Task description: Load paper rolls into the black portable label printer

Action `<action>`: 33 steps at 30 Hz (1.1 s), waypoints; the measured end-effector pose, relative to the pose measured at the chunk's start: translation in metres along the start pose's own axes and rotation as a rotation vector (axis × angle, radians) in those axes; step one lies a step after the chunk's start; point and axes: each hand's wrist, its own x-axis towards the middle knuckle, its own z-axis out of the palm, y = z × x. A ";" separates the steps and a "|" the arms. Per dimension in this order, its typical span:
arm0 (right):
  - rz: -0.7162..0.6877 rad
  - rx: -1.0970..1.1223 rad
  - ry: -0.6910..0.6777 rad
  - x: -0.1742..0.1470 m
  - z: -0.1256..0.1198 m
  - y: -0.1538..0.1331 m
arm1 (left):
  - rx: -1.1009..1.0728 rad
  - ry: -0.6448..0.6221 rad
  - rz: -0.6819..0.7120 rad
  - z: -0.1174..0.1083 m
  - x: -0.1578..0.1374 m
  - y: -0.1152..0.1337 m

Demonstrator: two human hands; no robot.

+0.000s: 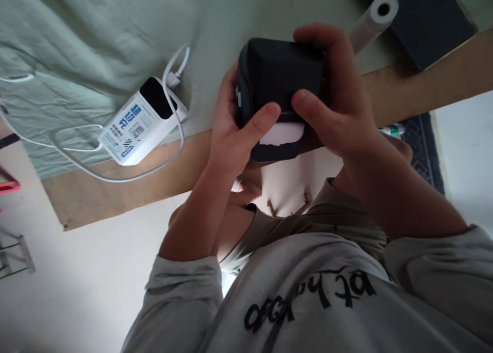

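A small black label printer point(283, 73) is held between both my hands above the table's front edge. A strip of white paper point(283, 134) shows at its near side, framed by a black rim. My left hand point(239, 122) wraps its left side, the thumb pressing near the paper. On the right side my right hand point(335, 91) grips it, with the thumb on the top face and the fingers curled over the far corner. The undersides of the fingers are hidden behind the printer.
To the left, a white power bank point(134, 130) with blue print lies on the green cloth point(96, 30), a white cable point(131, 178) looping round it. Behind my right hand is a white roll point(373, 19), beside a dark flat object point(423, 24). The wooden table edge point(154, 171) runs below.
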 end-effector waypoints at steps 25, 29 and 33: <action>-0.071 -0.098 -0.043 -0.007 0.000 0.007 | -0.114 -0.047 0.043 0.000 0.007 -0.001; -0.123 -0.088 -0.111 -0.004 -0.002 0.009 | -0.100 -0.055 0.051 -0.001 0.008 0.000; -0.161 -0.066 -0.118 -0.001 -0.002 0.010 | -0.117 -0.049 0.051 -0.001 0.009 -0.002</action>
